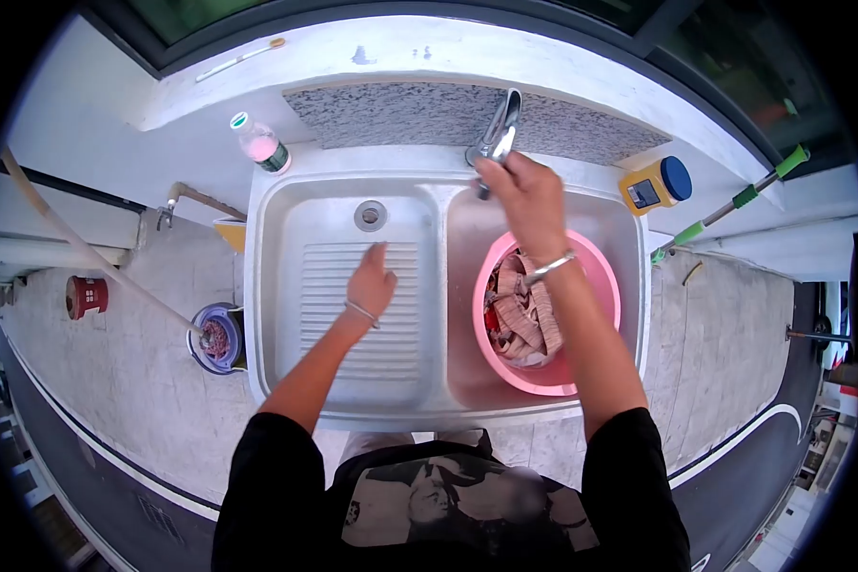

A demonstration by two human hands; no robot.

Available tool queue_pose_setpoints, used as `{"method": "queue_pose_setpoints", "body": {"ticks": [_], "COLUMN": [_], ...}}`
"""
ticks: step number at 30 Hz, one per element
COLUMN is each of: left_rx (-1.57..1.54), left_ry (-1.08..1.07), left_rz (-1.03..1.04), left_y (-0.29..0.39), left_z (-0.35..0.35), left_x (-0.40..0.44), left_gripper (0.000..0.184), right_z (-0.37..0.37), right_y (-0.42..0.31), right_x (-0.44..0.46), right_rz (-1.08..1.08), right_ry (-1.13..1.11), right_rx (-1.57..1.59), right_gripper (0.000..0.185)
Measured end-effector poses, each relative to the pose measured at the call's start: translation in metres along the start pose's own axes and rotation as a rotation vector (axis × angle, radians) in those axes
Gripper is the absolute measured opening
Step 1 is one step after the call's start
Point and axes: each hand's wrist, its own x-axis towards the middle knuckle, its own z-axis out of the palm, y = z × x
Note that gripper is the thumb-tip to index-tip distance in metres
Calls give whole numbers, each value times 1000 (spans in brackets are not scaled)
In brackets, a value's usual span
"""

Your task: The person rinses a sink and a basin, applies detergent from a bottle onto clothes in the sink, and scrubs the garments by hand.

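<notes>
My right hand [529, 195] is at the chrome faucet [500, 124], its fingers closed on the lower part near the spout. Over the ribbed washboard side [338, 324] of the white double sink [442, 286], my left hand [372, 284] hovers with nothing in it, index finger stretched out and thumb apart. Below my right forearm, a pink basin [612, 286] stands in the right-hand bowl. Pinkish-brown ribbed cloth [526, 319] lies bunched in it, with some red and dark patterned fabric [493, 319] at its left side. No stream of water can be made out.
A clear bottle with pink contents [259, 145] stands at the sink's back left corner, a yellow tub with a blue lid [656, 186] at the back right. A mop bucket [221, 319] is on the floor at left. A green-and-grey pole [734, 203] leans at right. A brush [240, 59] lies on the ledge.
</notes>
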Motion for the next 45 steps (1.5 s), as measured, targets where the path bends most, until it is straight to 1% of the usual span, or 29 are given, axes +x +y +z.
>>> {"method": "queue_pose_setpoints", "body": {"ticks": [2,3,6,7,10,13,16,17,20,21,24,25,28,29,31,33,35,40,41,44,45], "left_rx": [47,2,-99,-143,-170,-194,-304,-345,-401,-436,-523,-527,-529,-528,-498,-468,-433,-434,-443,-447,-445], "left_ry": [-77,-63,-60,-61,-54,-73,-82,-62,-43,-38,-44,-59,-62,-56,-63,-68,-62,-69,-74,-87,-95], "left_rz": [-31,-38,-39,-91,-135,-202,-292,-317,-328,-340,-367,-377,-386,-386,-379,-372,-352,-413,-431,-433,-435], "left_y": [6,8,23,28,19,8,4,5,6,4,4,5,4,3,1,3,5,5,6,-2,-2], "left_z": [6,7,-18,-33,-69,-96,-112,-116,-128,-129,-128,-130,-134,-135,-140,-146,-154,-165,-166,-160,-162], "left_x": [-26,-39,-69,-78,-109,-140,-161,-165,-170,-172,-174,-173,-176,-178,-183,-192,-198,-213,-216,-224,-224], "left_gripper": [60,59,53,50,47,46,44,42,38,37,35,35,33,33,32,31,30,30,30,30,30], "right_z": [31,31,41,42,34,48,73,74,70,76,110,113,111,114,131,151,165,186,190,200,204], "right_y": [-11,-25,-17,-7,51,110,122,154,117,112,112,111,99,103,122,127,138,153,152,105,105], "right_x": [10,12,14,14,7,16,15,24,22,20,15,14,0,-13,-48,-93,-95,-81,-79,-82,-89], "right_rz": [-31,51,339,302,182,-80,-311,-373,-204,-234,-256,-413,-513,-511,-460,-132,10,374,-73,-167,-129], "right_ry": [37,-50,-92,-40,132,118,226,256,150,166,170,74,62,35,-150,-280,-259,-175,-192,-590,-632], "right_rx": [-10,111,1031,927,598,-318,-408,-451,-583,-628,-630,-900,-743,-630,-542,-153,-22,307,-432,-1082,-1130], "right_gripper": [35,33,33,30,25,19,21,27,32,37,40,43,45,57,52,38,33,24,39,59,75]}}
